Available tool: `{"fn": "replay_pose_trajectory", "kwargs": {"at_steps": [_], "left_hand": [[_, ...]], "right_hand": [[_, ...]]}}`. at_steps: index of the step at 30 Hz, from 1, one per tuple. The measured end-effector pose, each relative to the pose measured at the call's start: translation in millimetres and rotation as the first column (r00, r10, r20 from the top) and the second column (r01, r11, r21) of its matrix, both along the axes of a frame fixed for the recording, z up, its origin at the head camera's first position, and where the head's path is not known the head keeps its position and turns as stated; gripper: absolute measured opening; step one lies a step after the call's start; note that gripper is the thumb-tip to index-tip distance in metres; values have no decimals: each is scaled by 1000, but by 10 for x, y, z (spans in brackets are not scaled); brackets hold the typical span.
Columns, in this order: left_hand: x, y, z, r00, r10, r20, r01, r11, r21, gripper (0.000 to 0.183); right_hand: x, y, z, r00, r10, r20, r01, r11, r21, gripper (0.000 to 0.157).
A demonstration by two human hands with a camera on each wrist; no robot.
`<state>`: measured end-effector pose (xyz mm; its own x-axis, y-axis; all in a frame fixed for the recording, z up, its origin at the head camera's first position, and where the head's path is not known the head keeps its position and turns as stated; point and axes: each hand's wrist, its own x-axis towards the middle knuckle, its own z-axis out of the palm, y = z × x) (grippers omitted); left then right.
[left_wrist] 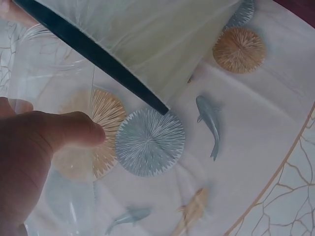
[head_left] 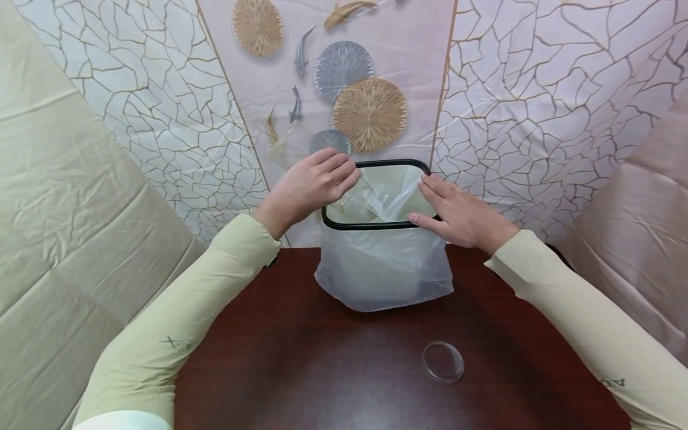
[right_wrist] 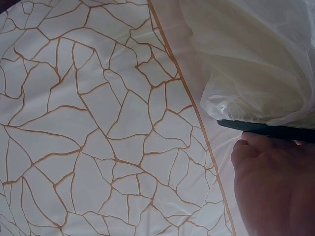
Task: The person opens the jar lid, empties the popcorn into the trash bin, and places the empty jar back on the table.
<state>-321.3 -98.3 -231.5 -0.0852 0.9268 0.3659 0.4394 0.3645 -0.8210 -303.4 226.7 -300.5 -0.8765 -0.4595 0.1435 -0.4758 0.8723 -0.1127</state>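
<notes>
A waste bin (head_left: 384,278) with a black rim stands at the back of the table, lined with a translucent plastic bag (head_left: 333,280) that hangs over its outside. Over the bin's left side, my left hand (head_left: 317,182) grips a clear plastic jar (left_wrist: 69,211); in the head view the jar (head_left: 361,202) shows faintly below the fingers, tilted into the opening. My right hand (head_left: 464,216) rests on the right side of the rim (right_wrist: 266,129), fingers fairly straight and thumb at the front edge. A clear round lid (head_left: 443,362) lies on the table.
The dark reddish-brown table (head_left: 322,370) spreads out in front of the bin. Close behind it hangs a patterned cloth (head_left: 516,119) with fish and round motifs. Beige fabric (head_left: 70,239) slopes down on both sides.
</notes>
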Motion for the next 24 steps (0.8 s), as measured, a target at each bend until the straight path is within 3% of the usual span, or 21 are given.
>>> {"fn": "replay_pose_trajectory", "kwargs": {"at_steps": [5, 7, 9, 11, 15, 19, 24], "left_hand": [[23, -32, -48, 996, 28, 82, -37, 993, 116, 28], [35, -38, -69, 987, 33, 154, -63, 979, 193, 30], [53, -52, -96, 967, 29, 252, -101, 956, 275, 38], [68, -60, -118, 935, 13, 354, -143, 927, 346, 47], [78, -93, -166, 853, -49, 519, -222, 867, 446, 62], [68, -157, -235, 778, -121, 616, -286, 806, 519, 68], [70, -257, -314, 694, -197, 692, -387, 708, 590, 82]], "right_hand": [[-6, -1, -9, 1000, -2, 4, 2, 1000, -3, 93], [-7, 2, -9, 1000, -4, 4, 4, 1000, -5, 93], [-7, -1, -11, 1000, -6, 4, 6, 1000, -5, 93], [-6, 3, -8, 1000, -7, 3, 7, 1000, -3, 93], [-4, 5, -3, 1000, -8, 3, 8, 1000, -3, 93], [-4, 2, -1, 1000, -9, 13, 9, 1000, -7, 93], [-7, 3, -3, 1000, -10, 14, 10, 1000, -13, 93]]}}
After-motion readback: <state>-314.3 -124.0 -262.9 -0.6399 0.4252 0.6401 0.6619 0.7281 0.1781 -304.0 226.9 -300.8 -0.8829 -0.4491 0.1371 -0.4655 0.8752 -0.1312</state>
